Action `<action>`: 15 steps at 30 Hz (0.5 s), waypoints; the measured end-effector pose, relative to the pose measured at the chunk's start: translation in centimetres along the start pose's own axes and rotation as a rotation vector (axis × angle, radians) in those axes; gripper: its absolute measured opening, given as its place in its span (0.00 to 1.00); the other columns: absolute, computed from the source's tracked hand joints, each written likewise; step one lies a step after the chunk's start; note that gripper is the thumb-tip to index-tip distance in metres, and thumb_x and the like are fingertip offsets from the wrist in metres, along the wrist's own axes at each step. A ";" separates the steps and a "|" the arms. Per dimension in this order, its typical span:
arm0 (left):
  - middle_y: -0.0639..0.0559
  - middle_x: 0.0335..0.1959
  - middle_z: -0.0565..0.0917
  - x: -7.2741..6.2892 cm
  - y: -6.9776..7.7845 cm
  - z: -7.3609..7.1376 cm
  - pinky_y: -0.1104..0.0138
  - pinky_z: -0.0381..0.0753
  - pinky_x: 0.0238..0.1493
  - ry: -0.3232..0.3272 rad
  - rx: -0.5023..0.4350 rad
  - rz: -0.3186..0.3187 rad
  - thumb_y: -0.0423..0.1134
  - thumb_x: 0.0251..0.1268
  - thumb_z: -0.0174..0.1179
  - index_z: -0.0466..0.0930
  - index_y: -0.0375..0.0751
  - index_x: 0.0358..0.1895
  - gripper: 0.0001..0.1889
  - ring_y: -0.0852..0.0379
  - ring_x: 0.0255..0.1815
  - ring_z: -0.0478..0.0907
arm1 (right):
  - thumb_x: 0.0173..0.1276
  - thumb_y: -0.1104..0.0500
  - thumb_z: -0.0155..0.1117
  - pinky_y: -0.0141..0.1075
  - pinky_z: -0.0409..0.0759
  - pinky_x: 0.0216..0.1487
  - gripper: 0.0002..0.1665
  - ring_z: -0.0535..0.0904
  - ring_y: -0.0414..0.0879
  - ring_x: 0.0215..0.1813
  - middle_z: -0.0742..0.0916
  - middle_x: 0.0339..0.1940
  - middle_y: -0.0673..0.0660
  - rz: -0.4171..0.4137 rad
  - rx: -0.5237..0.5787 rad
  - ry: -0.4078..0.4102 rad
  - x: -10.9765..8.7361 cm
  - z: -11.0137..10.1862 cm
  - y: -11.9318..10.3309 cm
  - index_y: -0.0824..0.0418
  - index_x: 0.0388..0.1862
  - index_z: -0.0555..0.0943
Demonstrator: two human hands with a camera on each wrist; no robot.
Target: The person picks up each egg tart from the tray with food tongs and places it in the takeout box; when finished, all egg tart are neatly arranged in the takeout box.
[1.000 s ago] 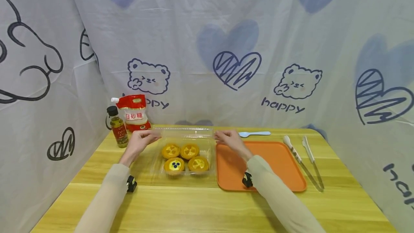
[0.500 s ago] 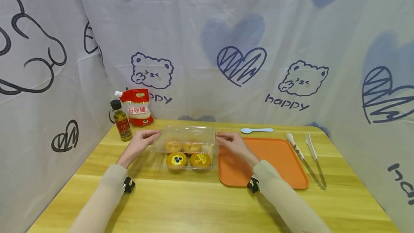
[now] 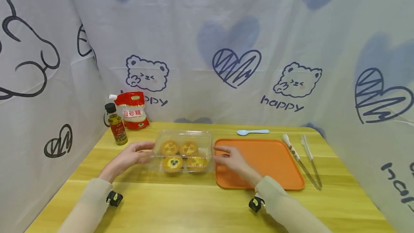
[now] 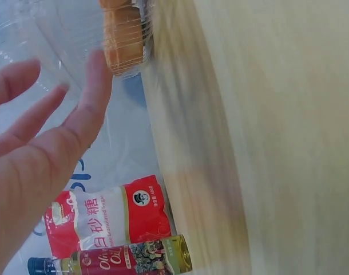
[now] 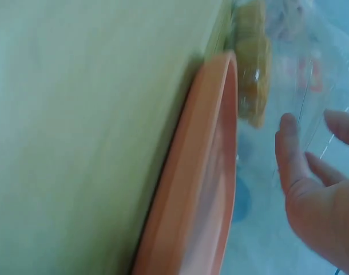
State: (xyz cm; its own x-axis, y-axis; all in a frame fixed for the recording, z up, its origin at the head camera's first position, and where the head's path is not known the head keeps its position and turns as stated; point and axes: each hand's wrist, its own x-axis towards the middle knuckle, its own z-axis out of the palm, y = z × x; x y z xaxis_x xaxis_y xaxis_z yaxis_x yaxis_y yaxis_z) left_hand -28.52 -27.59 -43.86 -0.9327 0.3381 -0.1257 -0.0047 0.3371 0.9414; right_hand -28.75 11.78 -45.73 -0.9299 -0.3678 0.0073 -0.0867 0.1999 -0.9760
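A clear plastic clamshell container (image 3: 204, 144) sits left of the middle of the table, its see-through lid lying over several egg tarts (image 3: 173, 163). One tart at the front has dark berries on top. At the container's left side is my left hand (image 3: 129, 156), fingers apart and reaching toward the wall; the left wrist view shows them loosely stretched beside the plastic. My right hand (image 3: 234, 160) is at the opposite side, over the left part of the orange tray (image 3: 268, 168). In the right wrist view its fingers are extended right by the clear wall, gripping nothing.
An olive oil bottle (image 3: 117, 128) and a red-and-white sugar bag (image 3: 134, 112) stand at the back left. A light blue spoon (image 3: 253, 132) lies behind the tray. Tongs (image 3: 302, 161) with white tips lie to the tray's right. A printed curtain (image 3: 187, 82) hangs behind the table.
The lid has swung down toward me over the tarts. Both hands, which held its edges, have come lower and nearer along the container's sides, with their fingers loosened.
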 end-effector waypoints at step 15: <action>0.39 0.50 0.73 -1.4 -0.4 -0.4 0.55 0.84 0.53 -0.165 -0.178 -0.052 0.27 0.63 0.61 0.50 0.32 0.75 0.39 0.49 0.46 0.81 | 0.63 0.71 0.63 0.40 0.88 0.36 0.39 0.83 0.46 0.30 0.77 0.53 0.68 0.065 0.191 -0.002 -1.6 1.9 0.8 0.66 0.73 0.64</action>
State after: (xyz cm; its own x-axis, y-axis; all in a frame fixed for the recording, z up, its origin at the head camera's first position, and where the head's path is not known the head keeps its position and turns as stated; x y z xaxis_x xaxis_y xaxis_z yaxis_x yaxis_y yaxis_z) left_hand -27.32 -28.53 -43.96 -0.8578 0.4687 -0.2108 -0.1280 0.2023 0.9709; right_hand -26.65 10.76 -46.91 -0.9306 -0.3617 -0.0569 0.0428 0.0471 -0.9980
